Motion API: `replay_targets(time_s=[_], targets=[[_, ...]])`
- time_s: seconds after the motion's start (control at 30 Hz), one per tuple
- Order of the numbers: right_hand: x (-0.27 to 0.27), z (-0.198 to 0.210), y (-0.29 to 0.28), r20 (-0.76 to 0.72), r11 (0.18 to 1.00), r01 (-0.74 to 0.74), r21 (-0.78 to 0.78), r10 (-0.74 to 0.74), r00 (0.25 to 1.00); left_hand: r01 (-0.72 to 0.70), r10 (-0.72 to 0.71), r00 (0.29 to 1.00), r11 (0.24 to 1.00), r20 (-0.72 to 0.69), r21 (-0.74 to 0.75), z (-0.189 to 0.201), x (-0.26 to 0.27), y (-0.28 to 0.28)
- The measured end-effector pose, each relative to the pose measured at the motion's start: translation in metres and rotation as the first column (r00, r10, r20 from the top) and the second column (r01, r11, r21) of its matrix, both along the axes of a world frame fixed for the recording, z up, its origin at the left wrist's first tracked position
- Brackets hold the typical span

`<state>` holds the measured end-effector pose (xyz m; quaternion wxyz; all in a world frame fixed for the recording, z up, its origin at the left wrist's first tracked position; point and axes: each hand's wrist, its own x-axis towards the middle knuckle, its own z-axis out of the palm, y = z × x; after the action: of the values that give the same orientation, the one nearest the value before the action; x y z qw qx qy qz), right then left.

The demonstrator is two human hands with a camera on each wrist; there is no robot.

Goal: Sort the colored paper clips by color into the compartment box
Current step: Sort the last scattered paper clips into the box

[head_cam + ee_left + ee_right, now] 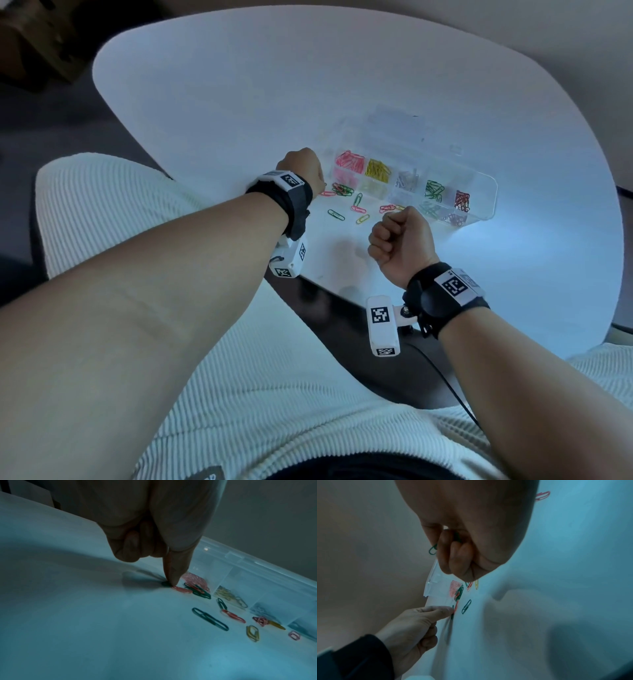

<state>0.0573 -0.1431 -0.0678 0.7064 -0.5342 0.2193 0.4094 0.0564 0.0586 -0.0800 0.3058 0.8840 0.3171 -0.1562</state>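
A clear compartment box [488, 192] lies open on the white table [222, 102], with pink, yellow, pale, green and red clips in separate cells. Loose clips [342, 190] lie in front of it. My left hand [303, 164] reaches down at the box's left end. Its straight index fingertip [172, 582] presses a green clip [165, 583] against the table, right beside a pink clip [182, 589]; its other fingers are curled. My right hand [399, 236] hovers as a fist before the box, gripping green clips [433, 550] that poke out between its fingers.
The box's clear lid [394, 126] lies folded back behind the cells. More single clips lie scattered, among them a long green one [210, 619] and a yellow one [252, 633]. The table's front edge [308, 284] runs close under both wrists.
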Motion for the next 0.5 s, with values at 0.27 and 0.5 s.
replay_targets(time_s=[0.27, 0.5], targets=[[0.009, 0.009, 0.024, 0.192, 0.986, -0.084, -0.147, 0.112, 0.975, -0.035, 0.032, 0.997, 0.999, -0.074, -0.039, -0.003, -0.001, 0.0], [0.011, 0.001, 0.05, 0.379, 0.613, -0.298, -0.731, 0.729, 0.571, -0.022, 0.017, 0.997, 0.998, -0.078, -0.059, -0.008, -0.001, 0.0]])
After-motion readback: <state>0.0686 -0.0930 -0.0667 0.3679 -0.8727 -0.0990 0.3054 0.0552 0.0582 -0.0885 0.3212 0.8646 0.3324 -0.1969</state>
